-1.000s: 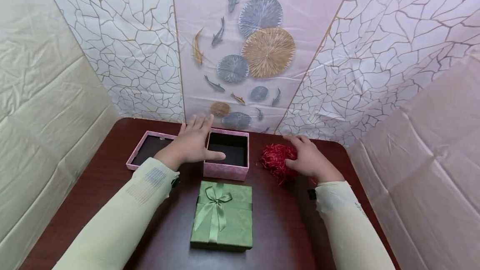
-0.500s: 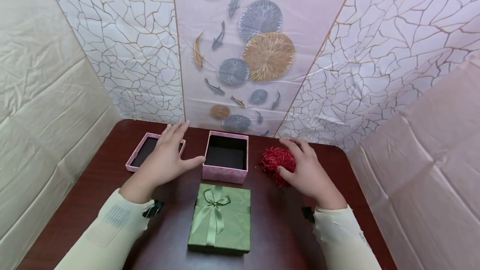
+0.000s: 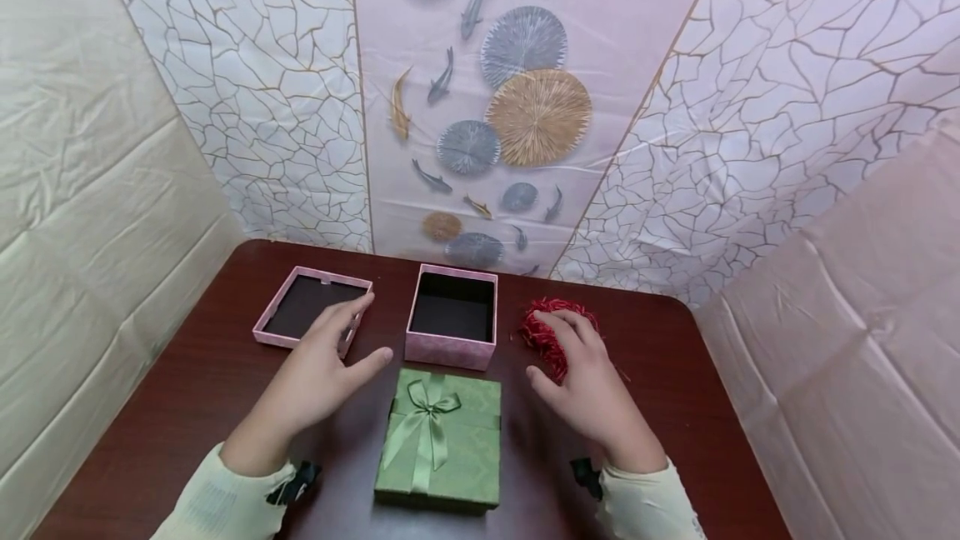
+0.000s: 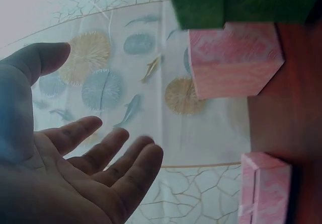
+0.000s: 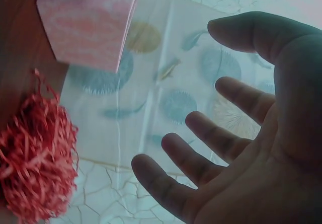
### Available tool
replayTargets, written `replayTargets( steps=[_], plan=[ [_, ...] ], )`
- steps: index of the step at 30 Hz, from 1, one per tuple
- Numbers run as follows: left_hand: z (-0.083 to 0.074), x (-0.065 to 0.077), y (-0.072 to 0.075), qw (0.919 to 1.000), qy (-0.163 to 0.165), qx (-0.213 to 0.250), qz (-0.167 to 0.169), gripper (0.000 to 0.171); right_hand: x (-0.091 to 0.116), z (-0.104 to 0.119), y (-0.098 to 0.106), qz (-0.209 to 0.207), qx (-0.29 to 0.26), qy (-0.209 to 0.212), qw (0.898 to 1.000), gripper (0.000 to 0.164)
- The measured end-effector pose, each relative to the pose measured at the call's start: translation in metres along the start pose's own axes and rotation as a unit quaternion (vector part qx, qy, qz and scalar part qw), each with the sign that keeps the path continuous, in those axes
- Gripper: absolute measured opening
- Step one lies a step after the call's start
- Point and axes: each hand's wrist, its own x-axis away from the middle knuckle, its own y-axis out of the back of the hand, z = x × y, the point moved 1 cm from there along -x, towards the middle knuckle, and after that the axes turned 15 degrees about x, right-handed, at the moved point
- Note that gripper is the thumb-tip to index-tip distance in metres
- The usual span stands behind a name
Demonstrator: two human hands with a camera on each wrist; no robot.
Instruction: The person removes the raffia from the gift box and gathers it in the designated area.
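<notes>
My left hand (image 3: pixel 315 382) hovers left of the green gift box (image 3: pixel 450 440), fingers spread and holding nothing; in the head view it overlaps the near right corner of the pink box lid (image 3: pixel 307 307). The green box is closed and carries a satin ribbon bow (image 3: pixel 429 408). Behind it stands an open pink box (image 3: pixel 450 350) with a black inside. Over on the right, my right hand (image 3: pixel 592 390) is in the air with relaxed fingers, partly covering a heap of red shredded paper (image 3: pixel 547 340). The right wrist view shows the red shredded paper (image 5: pixel 40 158) apart from that hand.
All of it lies on a dark reddish-brown table (image 3: pixel 172 357). Behind the table hangs a patterned cloth (image 3: pixel 525 215) with fish and round shapes. Pale cloth walls (image 3: pixel 112 190) close off the left and right sides.
My left hand has drawn back from over the pink box, toward the left and nearer to me. The right hand has also pulled back from the red shredded paper. The boxes stay put.
</notes>
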Motion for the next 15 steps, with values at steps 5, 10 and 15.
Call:
replayTargets(
  steps=[5,10,15],
  plan=[
    [0.005,0.016,-0.009,0.9984,0.027,0.050,0.007,0.077,0.013,0.008,-0.012,-0.021,-0.017,-0.021,0.999,0.079],
    [0.010,0.030,-0.015,0.9945,0.066,0.081,0.003,0.072,0.023,0.011,-0.026,-0.013,-0.050,-0.071,0.996,0.075],
    [0.017,0.040,-0.019,0.9865,0.116,0.115,0.018,0.072,0.031,0.014,-0.038,0.008,-0.088,-0.110,0.990,0.071]
  ],
)
